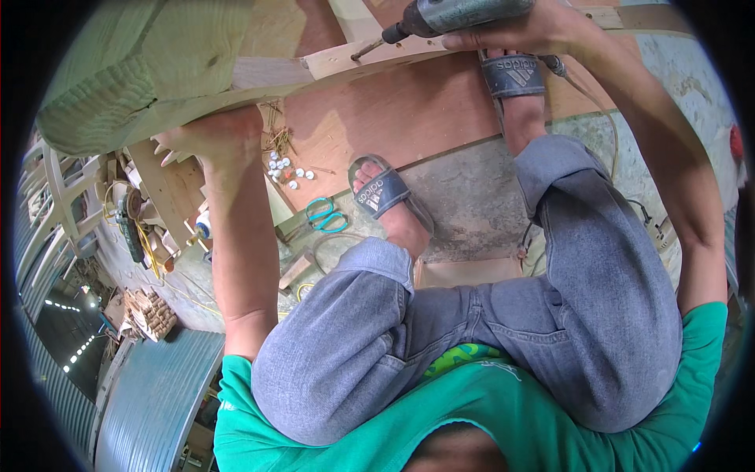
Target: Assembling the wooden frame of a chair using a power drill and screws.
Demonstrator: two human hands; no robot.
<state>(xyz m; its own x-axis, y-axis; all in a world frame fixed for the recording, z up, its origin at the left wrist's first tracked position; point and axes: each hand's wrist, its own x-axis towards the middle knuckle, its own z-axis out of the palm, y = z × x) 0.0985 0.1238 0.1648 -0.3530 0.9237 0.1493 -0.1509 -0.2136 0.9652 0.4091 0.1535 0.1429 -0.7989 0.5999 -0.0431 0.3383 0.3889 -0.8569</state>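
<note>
My right hand [511, 30] is closed around a dark grey power drill [464, 14] at the top. The drill's bit points left and meets the edge of a pale wooden rail [334, 63]; how deep it sits I cannot tell. This rail belongs to a wooden frame with a thick, rounded block [177, 59] at its left end. Underneath that block, my left hand [212, 132] grips the wood from below, its fingertips partly showing. Some of each hand is hidden by what it holds.
Long screws [277, 140] and small white caps [285, 167] lie on a plywood sheet [330, 118]. Beside them are teal-handled scissors [325, 215]. A cord [594, 98] trails at the right. Wood pieces [145, 313] and an angle grinder [130, 224] are at left.
</note>
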